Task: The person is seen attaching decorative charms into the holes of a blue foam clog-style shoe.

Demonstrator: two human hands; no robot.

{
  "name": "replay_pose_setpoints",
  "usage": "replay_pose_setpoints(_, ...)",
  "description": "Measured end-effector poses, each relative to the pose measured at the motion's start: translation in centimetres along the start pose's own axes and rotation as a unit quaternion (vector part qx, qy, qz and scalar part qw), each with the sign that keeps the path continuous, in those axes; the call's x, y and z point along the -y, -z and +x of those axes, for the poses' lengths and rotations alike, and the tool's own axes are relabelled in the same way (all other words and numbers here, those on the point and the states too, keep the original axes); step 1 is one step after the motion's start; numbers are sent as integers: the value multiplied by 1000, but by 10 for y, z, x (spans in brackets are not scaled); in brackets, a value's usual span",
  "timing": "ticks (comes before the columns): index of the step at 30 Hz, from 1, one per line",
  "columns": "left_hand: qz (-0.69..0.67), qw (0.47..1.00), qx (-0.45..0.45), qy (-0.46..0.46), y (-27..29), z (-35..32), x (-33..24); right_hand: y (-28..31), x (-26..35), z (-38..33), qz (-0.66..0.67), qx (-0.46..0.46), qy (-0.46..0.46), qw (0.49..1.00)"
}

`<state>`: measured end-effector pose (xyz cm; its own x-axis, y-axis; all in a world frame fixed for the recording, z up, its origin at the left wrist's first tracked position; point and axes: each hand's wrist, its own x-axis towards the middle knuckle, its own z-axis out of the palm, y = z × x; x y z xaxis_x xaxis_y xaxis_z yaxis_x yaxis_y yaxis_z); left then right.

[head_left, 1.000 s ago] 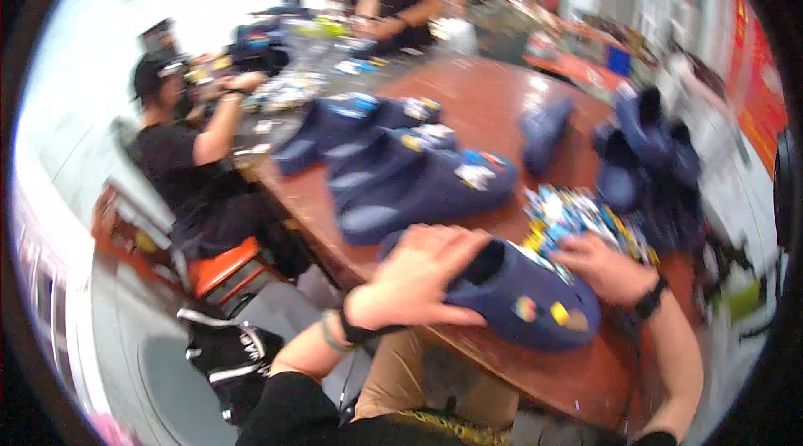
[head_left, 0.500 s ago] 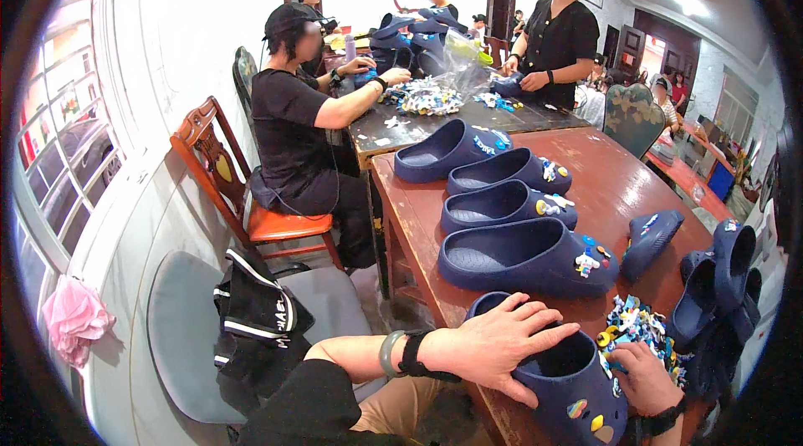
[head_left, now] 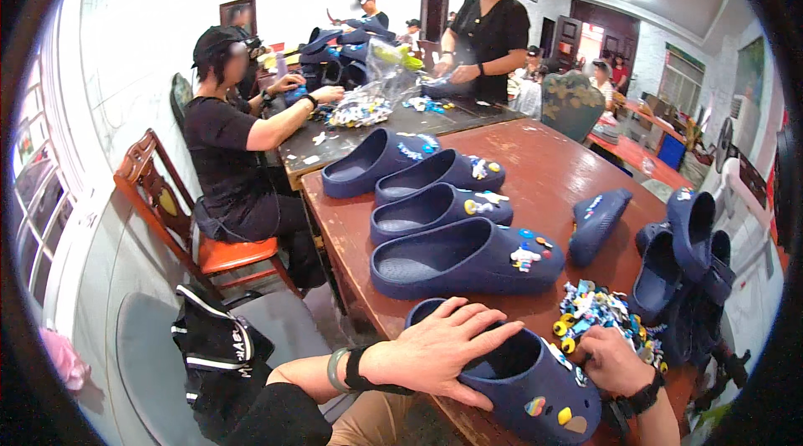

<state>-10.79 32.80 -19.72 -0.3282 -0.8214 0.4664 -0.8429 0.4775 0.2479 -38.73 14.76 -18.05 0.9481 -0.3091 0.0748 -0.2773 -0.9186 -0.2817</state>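
A navy clog (head_left: 535,396) lies in front of me on the reddish-brown table, with small charms fixed to its top, among them a heart and a yellow piece. My left hand (head_left: 447,350) is laid across its opening, thumb on the near side and fingers over the far rim, gripping it. My right hand (head_left: 617,362) is beside the clog's toe, at the edge of a pile of colourful charms (head_left: 590,308). Its fingers are curled together; whatever is between them is hidden.
Beyond lie several decorated navy clogs (head_left: 464,258) in a row. Another clog (head_left: 598,224) rests on its side. More clogs (head_left: 690,237) are stacked at the right. Across a dark table (head_left: 301,145), a seated person (head_left: 226,137) and a standing person (head_left: 489,36) handle things.
The view has swung right, so the scene appears shifted left. My right hand has drawn slightly away from the clog's side, toward the charms. My left hand keeps its place on the clog.
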Motion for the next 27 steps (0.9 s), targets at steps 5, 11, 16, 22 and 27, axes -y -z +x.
replay_pose_setpoints(5,18,999,-16,-21,0,3,2,-13,-4,-14,-23,-129,-30,991)
replay_pose_setpoints(11,20,999,-29,-27,-5,6,7,4,10,-38,-55,-228,-122,964)
replay_pose_setpoints(16,24,999,-22,-25,-4,0,-4,7,43,-76,80,-294,-162,939)
replay_pose_setpoints(22,17,999,-6,-31,-1,-3,-4,-10,80,-116,113,-308,-182,927)
replay_pose_setpoints(27,20,999,-18,-41,2,13,3,-2,60,-118,163,-321,-279,891)
